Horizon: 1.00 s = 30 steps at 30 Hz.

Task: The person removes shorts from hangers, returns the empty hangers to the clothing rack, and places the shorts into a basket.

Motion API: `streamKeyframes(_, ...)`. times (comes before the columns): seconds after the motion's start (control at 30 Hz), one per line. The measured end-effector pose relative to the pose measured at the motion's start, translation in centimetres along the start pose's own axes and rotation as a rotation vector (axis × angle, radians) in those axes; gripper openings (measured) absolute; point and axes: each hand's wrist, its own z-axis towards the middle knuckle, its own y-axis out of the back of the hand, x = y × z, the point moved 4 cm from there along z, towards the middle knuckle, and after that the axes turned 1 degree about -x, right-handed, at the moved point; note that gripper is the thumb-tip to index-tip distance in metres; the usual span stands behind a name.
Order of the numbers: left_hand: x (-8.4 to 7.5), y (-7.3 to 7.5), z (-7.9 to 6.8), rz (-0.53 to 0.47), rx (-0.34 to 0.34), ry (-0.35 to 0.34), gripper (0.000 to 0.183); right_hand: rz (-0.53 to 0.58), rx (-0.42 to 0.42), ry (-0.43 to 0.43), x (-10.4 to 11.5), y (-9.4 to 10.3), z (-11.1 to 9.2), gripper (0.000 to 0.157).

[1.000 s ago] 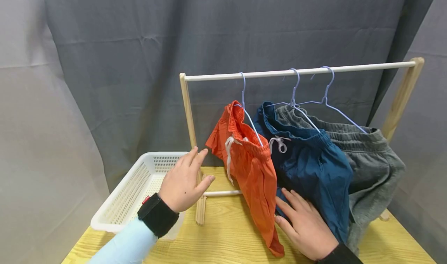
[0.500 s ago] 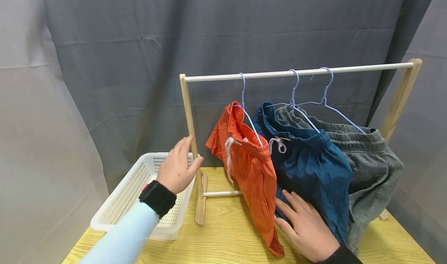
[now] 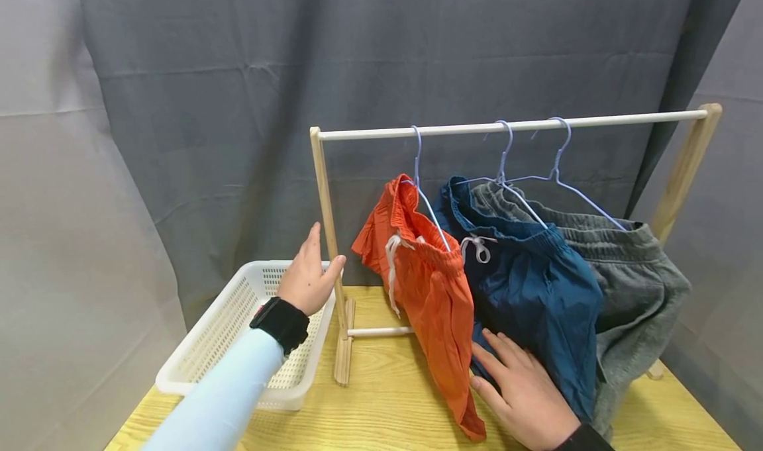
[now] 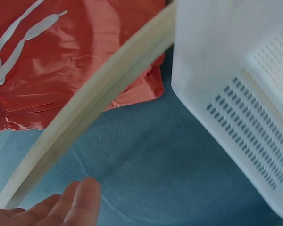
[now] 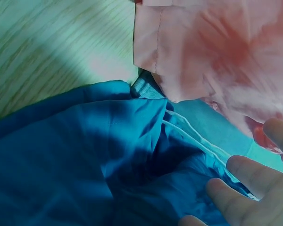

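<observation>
My left hand (image 3: 306, 275) is raised with straight fingers beside the left wooden post (image 3: 326, 206) of a clothes rack, over the far right corner of a white plastic basket (image 3: 203, 345). In the left wrist view its fingertips (image 4: 87, 193) point at the grey cloth, holding nothing. Orange shorts (image 3: 426, 285) with a white drawstring hang from a lilac wire hanger (image 3: 416, 156). My right hand (image 3: 524, 391) lies with spread fingers against the lower part of blue shorts (image 3: 536, 285), near the orange hem; the right wrist view shows those fingers (image 5: 254, 174) over the blue fabric.
Grey shorts (image 3: 638, 285) hang behind the blue ones at the right. The white top rail (image 3: 369, 133) carries several hangers, and a lower white bar (image 3: 381, 331) crosses near the wooden tabletop (image 3: 357, 418). Grey cloth (image 3: 197, 140) stands behind everything.
My left hand has moved left and a little up, away from in front of the rack's left post to its left side. The right hand stays in place on the blue shorts.
</observation>
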Motion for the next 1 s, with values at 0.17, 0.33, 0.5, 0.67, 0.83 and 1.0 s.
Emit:
streamKeyframes(0.17,-0.1,-0.5,0.8,-0.112,0.017,0.048,0.081,-0.002,-0.016,0.022,0.0,0.0,-0.2,0.078)
streamKeyframes(0.33,-0.3,-0.9,1.7,-0.283,0.003,0.03,0.075,-0.008,-0.027,0.037,0.0,-0.1,-0.3,0.076)
streamKeyframes(0.5,-0.5,-1.3,2.4,-0.42,-0.053,0.042,0.067,-0.007,-0.003,0.011,0.1,-0.1,-0.3,0.078)
streamKeyframes(0.67,-0.6,-1.7,3.3,-0.503,-0.141,0.05,0.054,-0.007,0.006,-0.004,0.1,-0.4,-0.2,0.078)
streamKeyframes(0.83,-0.5,-2.5,4.1,-0.611,-0.167,0.085,0.048,-0.009,0.006,-0.002,0.1,-0.7,-0.1,0.077)
streamKeyframes(1.0,-0.7,-3.1,4.5,-0.729,-0.19,0.129,0.042,-0.003,0.036,-0.019,0.1,-1.0,0.0,0.08)
